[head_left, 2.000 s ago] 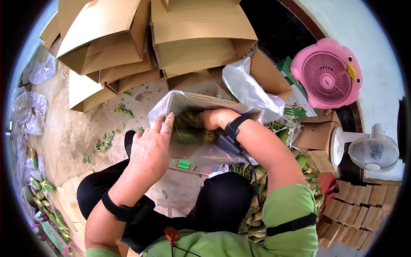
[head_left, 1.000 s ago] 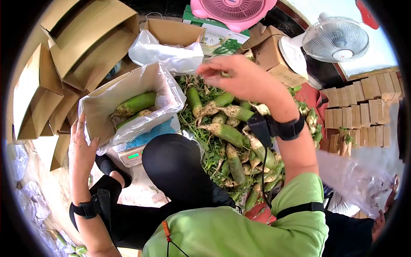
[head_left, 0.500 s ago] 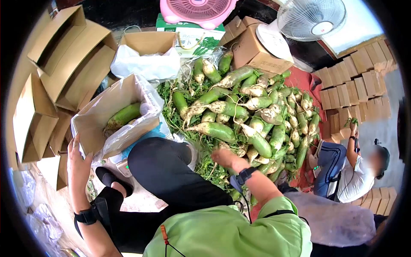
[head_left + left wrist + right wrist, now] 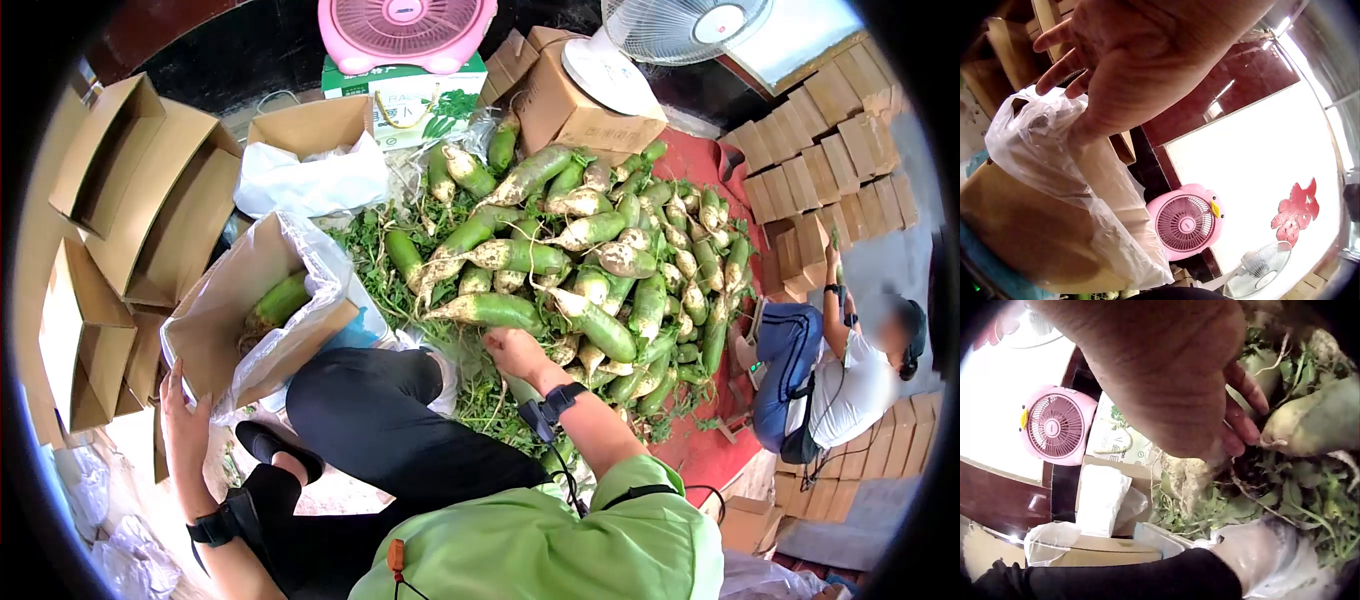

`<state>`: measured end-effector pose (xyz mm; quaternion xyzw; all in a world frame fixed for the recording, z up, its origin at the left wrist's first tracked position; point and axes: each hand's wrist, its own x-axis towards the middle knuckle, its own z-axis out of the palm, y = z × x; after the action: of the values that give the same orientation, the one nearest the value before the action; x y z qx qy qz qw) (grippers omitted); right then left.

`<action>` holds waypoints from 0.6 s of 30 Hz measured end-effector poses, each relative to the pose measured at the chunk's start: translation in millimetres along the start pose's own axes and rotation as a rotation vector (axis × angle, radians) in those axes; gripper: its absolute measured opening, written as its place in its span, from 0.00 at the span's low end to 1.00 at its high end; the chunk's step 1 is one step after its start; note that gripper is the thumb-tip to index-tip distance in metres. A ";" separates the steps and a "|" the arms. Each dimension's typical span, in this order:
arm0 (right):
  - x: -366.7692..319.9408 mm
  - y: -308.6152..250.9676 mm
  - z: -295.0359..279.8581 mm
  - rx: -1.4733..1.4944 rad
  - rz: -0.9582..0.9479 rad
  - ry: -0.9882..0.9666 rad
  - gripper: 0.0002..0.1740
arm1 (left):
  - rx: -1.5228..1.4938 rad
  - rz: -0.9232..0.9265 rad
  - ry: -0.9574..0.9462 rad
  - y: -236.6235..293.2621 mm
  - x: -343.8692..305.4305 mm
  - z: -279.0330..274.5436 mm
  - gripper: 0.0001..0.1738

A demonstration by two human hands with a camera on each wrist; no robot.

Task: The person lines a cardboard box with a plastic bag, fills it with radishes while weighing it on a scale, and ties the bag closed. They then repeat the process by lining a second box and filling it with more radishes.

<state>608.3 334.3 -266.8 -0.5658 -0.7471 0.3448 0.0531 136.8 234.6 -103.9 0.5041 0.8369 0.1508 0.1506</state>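
A plastic-lined cardboard box [image 4: 225, 300] holds green radishes [image 4: 280, 300] at left. My left hand [image 4: 185, 435] is at its near-left edge, fingers spread; in the left wrist view the left hand [image 4: 1141, 69] has its thumb against the clear liner [image 4: 1054, 156]. A large heap of green-and-white radishes [image 4: 600, 330] lies on leaves. My right hand [image 4: 515, 355] is low over the heap's near side. In the right wrist view the right hand [image 4: 1172, 381] has loosely bent fingers beside a radish's pale end [image 4: 1282, 431]; its thumb is hidden, and contact is unclear.
Empty cartons [image 4: 165, 200] stand at left, and a white-lined box [image 4: 310, 180] behind the lined one. Fans [image 4: 405, 30] and a brown carton [image 4: 590, 110] are at the back. Another person [image 4: 850, 390] sits at right near stacked cartons [image 4: 830, 150].
My right hand has come out of the lined box and moved right, down to the radish heap. My left hand has stayed at the box's edge. The head view has turned right.
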 end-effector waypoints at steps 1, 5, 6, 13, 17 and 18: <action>3.5 -5.7 -0.9 0.003 -0.013 0.032 0.09 | 0.005 0.003 0.005 -5.8 1.0 1.0 0.36; 7.7 -17.0 -0.7 0.027 -0.091 0.113 0.09 | -0.088 -0.020 -0.027 -8.1 4.7 5.8 0.35; 2.0 -22.2 -3.2 0.023 -0.096 0.187 0.08 | -0.119 -0.046 -0.041 -6.9 5.5 5.6 0.35; -46.4 3.1 -56.8 -0.226 -0.065 0.626 0.08 | -0.170 -0.020 -0.063 -26.6 12.5 15.6 0.37; -67.4 20.3 -77.2 -0.136 0.078 0.674 0.07 | -0.166 -0.018 -0.057 -14.2 9.9 11.0 0.37; -65.8 21.0 -74.4 -0.143 0.045 0.665 0.07 | -0.083 -0.002 -0.050 -12.4 10.2 11.3 0.37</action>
<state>683.6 312.8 -202.1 -0.6658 -0.6984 0.0894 0.2466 127.0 239.3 -120.2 0.5004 0.8263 0.1726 0.1923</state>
